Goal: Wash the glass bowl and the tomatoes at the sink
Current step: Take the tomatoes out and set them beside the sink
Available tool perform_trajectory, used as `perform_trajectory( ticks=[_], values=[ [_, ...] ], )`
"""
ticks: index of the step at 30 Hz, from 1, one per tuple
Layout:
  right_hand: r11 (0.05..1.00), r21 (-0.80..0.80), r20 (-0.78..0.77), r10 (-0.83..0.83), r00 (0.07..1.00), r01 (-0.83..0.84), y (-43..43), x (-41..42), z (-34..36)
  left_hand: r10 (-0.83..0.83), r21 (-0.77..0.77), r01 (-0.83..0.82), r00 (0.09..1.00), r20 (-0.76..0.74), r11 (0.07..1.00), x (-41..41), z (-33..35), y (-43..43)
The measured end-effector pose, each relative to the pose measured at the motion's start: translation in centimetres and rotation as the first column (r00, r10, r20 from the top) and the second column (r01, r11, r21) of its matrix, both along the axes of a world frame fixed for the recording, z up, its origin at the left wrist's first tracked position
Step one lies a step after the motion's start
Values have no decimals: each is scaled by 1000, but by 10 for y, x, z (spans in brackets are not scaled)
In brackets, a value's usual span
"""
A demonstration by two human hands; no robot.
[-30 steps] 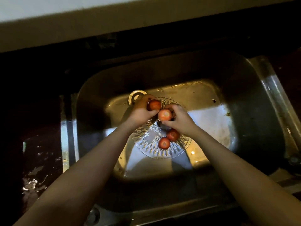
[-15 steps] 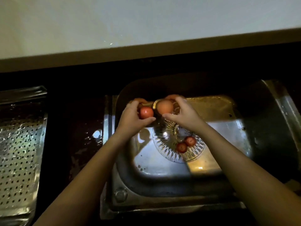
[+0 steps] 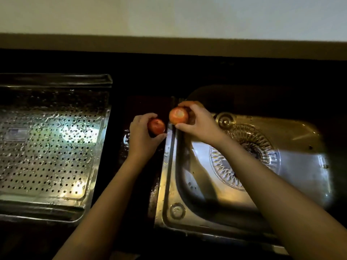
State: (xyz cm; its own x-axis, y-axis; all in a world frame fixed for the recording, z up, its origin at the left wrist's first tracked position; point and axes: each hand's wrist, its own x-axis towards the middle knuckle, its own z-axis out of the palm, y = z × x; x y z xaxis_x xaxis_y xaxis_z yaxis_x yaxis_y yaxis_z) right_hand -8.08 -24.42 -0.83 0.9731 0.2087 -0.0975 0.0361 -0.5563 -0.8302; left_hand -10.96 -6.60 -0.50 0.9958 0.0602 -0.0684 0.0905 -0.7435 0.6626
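My left hand [image 3: 140,136] grips a red tomato [image 3: 156,126] above the dark wet counter strip left of the sink. My right hand [image 3: 199,122] holds a second, lighter red tomato [image 3: 178,115] over the sink's left rim. The cut-glass bowl [image 3: 262,145] lies on the bottom of the steel sink [image 3: 300,181], partly behind my right forearm. Whatever is in the bowl is hidden by that arm.
A perforated steel draining tray [image 3: 48,147] sits on the left, wet and shiny. A dark wet counter strip [image 3: 142,177] runs between tray and sink. The sink drain [image 3: 224,120] is at the basin's far left corner. A pale wall runs behind the counter.
Both hands have lifted a tomato each out of the bowl and carried them left, from over the basin to the sink's left rim and the counter. The view swung left, revealing the tray.
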Motion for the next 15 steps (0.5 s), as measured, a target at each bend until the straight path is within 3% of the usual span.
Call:
perform_trajectory(
  ticks=[5,15],
  values=[
    [998,-52,-12,32,999,-32,23,2,-4,44,-108,-45,999,-15,993,-6,-10,10],
    [968,-247,18,48,999,-42,45,10,-7,38,-106,-43,998,-45,993,-4,-13,22]
  ],
)
